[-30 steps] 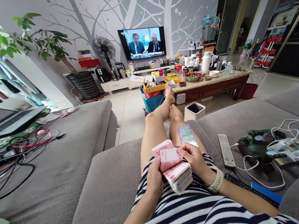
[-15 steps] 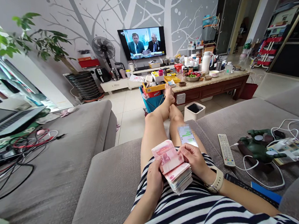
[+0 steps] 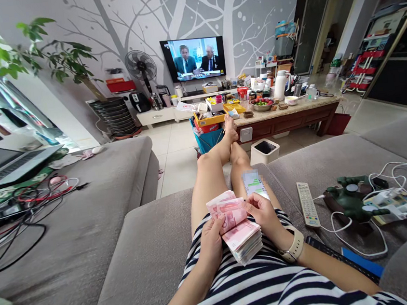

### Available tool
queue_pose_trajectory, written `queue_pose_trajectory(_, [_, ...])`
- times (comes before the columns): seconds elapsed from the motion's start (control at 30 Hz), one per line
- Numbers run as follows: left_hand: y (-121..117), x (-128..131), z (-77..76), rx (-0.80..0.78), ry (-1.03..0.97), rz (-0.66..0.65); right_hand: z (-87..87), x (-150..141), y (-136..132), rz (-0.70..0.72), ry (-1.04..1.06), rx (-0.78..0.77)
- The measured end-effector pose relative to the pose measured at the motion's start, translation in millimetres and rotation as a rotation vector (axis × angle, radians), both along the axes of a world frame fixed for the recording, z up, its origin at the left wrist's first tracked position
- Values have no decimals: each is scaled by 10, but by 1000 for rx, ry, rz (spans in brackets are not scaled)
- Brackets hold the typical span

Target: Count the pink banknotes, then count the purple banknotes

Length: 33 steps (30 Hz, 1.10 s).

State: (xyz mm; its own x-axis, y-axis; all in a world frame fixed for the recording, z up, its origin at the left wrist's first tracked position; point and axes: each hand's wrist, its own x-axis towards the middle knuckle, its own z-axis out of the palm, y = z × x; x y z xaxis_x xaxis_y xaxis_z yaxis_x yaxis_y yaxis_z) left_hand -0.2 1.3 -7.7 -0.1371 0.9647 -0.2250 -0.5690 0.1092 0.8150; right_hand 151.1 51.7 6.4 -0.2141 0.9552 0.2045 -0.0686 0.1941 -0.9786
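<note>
A thick stack of pink banknotes (image 3: 242,239) rests on my lap over the striped dress. My left hand (image 3: 210,243) grips the stack's left side with the thumb on the top notes. My right hand (image 3: 266,216), with a pale watch on the wrist, pinches the top banknotes (image 3: 227,209), which are folded over and lifted toward the far end. A phone (image 3: 254,185) with a lit screen lies on my right thigh just beyond the hands.
A white remote (image 3: 307,203), a green toy fist (image 3: 350,200) and white cables (image 3: 374,222) lie on the grey sofa (image 3: 141,256) to my right. A laptop (image 3: 4,166) and tangled wires are at the left. My feet rest on the cluttered coffee table (image 3: 287,114); a TV (image 3: 193,58) plays beyond.
The top notes were flipped flat half a second ago; now another note is bent up and folded back by my right fingers. The stack and my left hand stay in place.
</note>
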Motion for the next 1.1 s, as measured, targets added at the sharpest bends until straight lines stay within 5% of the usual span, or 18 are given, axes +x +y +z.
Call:
queue_pose_trajectory(0.37, [6, 6, 6, -6, -1, 12, -9, 1, 2, 30, -43, 16])
queue_pose_trajectory(0.63, [69, -22, -103, 14, -7, 140, 16, -1, -15, 23, -39, 10])
queue_pose_trajectory(1.1, [46, -9, -36, 2, 76, 171, 64, -2, -63, 65, 47, -13])
